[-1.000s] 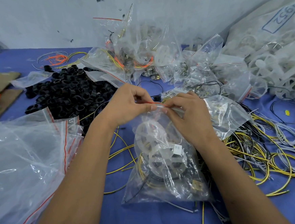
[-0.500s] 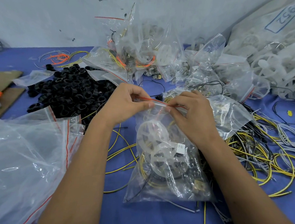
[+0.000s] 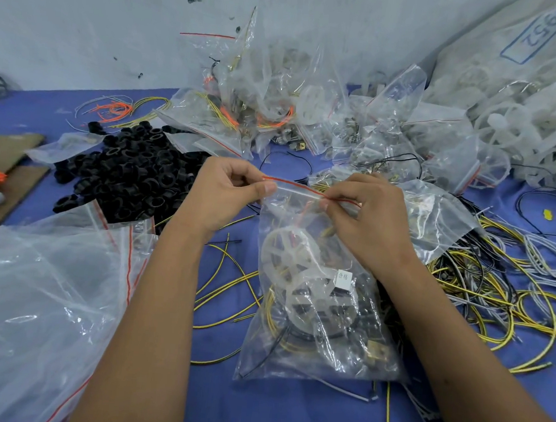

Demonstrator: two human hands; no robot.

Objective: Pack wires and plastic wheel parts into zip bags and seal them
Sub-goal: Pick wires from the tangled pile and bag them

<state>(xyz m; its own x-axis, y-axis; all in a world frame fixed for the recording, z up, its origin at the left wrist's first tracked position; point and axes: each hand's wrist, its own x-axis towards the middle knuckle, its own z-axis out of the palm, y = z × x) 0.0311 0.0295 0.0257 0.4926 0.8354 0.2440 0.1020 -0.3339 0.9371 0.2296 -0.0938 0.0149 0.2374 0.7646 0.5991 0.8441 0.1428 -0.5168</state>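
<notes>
Zip bag point(image 3: 316, 300) lies on the blue table point(image 3: 222, 399) in front of me, its bottom resting on the cloth and its mouth lifted between both hands. Inside I see a white plastic wheel point(image 3: 286, 254), yellow wires point(image 3: 274, 323), a small white label and dark parts I cannot make out. My left hand point(image 3: 224, 196) pinches the left end of the red-lined zip strip point(image 3: 298, 187) between thumb and fingers; my right hand point(image 3: 366, 217) pinches the strip further right, fingers curled over the top edge. Compared with a second ago the hands have drawn apart along the strip: then the fingertips almost met at the middle, now a clear stretch of strip shows between them. The bag itself has hardly moved. To the left of the left hand sits a heap of black rings point(image 3: 129, 179), and nearer me a pile of empty bags point(image 3: 37, 298). Loose yellow, white and black wires point(image 3: 512, 296) lie tangled on the right. Filled bags point(image 3: 278, 111) are heaped at the back, by the wall, with white wheels point(image 3: 529, 124) stacked at the far right.
</notes>
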